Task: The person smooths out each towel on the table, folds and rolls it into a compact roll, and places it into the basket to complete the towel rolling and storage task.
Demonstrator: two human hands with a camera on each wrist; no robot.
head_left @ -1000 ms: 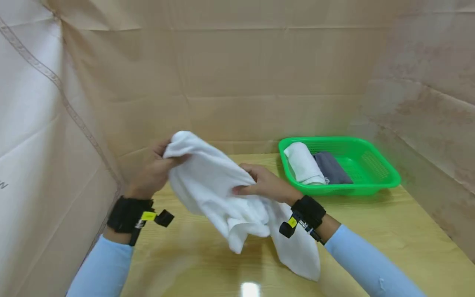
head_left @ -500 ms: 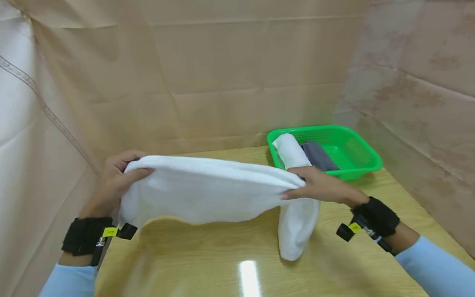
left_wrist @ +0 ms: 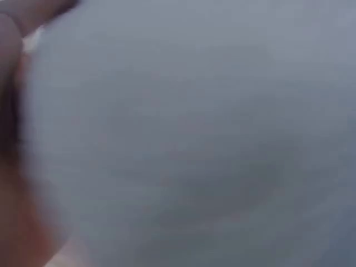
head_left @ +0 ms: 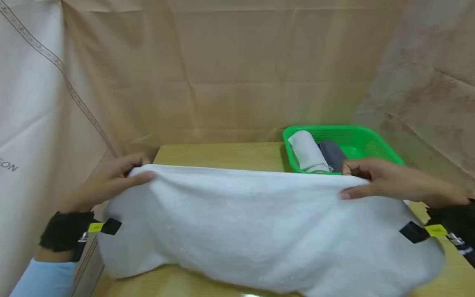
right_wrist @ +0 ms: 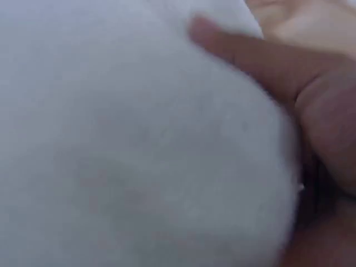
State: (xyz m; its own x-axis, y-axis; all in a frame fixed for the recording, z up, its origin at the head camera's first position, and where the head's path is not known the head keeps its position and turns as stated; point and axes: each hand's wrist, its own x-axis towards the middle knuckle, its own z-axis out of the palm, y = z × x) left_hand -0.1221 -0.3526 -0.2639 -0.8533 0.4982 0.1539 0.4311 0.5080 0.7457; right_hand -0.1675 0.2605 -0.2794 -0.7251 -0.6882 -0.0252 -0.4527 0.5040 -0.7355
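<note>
A white towel is stretched wide between both hands in the head view, its top edge nearly level and its lower part hanging over the table. The left hand pinches the towel's upper left corner area, thumb in front and fingers behind. At the upper right, the right hand grips the same edge, its thumb lying on the cloth in the right wrist view. White cloth fills most of the blurred left wrist view. The fingers behind the towel are largely hidden.
A green basket stands at the back right of the wooden table, holding a rolled white towel and a folded dark grey cloth. Beige sheeting rises behind the table and along both sides.
The bunched towel has been spread out. Both hands have moved apart, the right one farther right, and the cloth now hangs as a broad sheet.
</note>
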